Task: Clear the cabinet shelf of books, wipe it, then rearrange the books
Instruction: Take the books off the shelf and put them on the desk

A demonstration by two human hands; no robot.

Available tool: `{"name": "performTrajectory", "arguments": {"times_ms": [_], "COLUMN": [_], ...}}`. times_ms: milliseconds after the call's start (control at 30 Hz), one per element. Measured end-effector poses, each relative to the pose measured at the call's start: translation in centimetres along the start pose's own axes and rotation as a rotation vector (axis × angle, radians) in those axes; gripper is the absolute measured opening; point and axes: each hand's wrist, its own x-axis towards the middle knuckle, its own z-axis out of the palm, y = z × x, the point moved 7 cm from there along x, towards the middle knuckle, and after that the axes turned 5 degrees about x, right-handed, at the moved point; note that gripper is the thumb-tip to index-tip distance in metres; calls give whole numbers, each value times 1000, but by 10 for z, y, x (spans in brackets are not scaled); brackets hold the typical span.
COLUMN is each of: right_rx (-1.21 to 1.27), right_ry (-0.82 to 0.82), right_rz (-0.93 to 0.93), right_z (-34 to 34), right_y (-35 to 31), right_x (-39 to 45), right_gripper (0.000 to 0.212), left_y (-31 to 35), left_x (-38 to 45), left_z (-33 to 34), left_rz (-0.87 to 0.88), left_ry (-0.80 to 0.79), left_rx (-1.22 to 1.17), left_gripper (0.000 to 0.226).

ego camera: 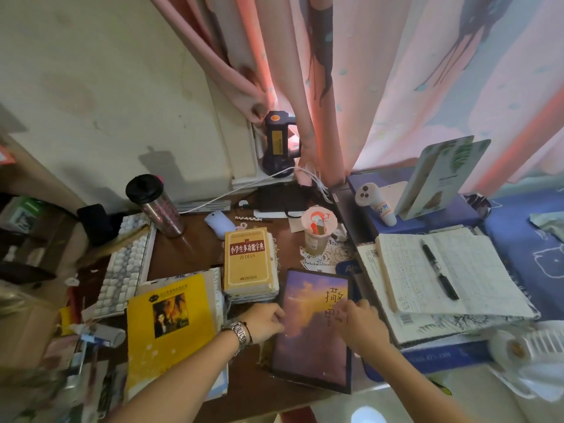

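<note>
A purple book (314, 346) with a sunset cover lies flat on the brown desk (189, 254), near its front edge. My left hand (264, 320), with a metal watch on the wrist, grips the book's left edge. My right hand (360, 323) rests on the cover near its right edge, fingers curled over the printed characters. Just behind the purple book stands a thick yellow dictionary (248, 261) on a small stack. A yellow paperback (172, 328) lies to the left on other books.
A white keyboard (123, 276), a dark tumbler (155, 206), a white mouse (218, 222) and a paper cup (319, 232) crowd the desk. An open notebook with a black pen (439, 271) lies right. A torch (277, 145) stands by the pink curtain.
</note>
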Motion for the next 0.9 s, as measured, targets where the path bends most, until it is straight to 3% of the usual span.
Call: {"name": "performTrajectory", "arguments": {"times_ms": [167, 300, 400, 567, 900], "right_rx": [-91, -70, -46, 39, 72], "right_ry": [92, 148, 128, 176, 235], "right_rz": [-162, -344, -476, -727, -1138], "right_z": [-55, -102, -132, -169, -228], "right_y": [-51, -118, -177, -268, -431], "right_x": [-9, -29, -49, -87, -189], "right_gripper": [31, 34, 24, 27, 29], "left_y": [6, -2, -12, -28, -62], "left_x": [-34, -77, -119, -205, -386], "left_z": [-57, -113, -159, -230, -338], "left_rz": [56, 54, 27, -1, -111], "left_ry": [212, 412, 569, 831, 1158], "left_rx": [97, 126, 133, 132, 188], "left_gripper": [17, 26, 23, 21, 24]}}
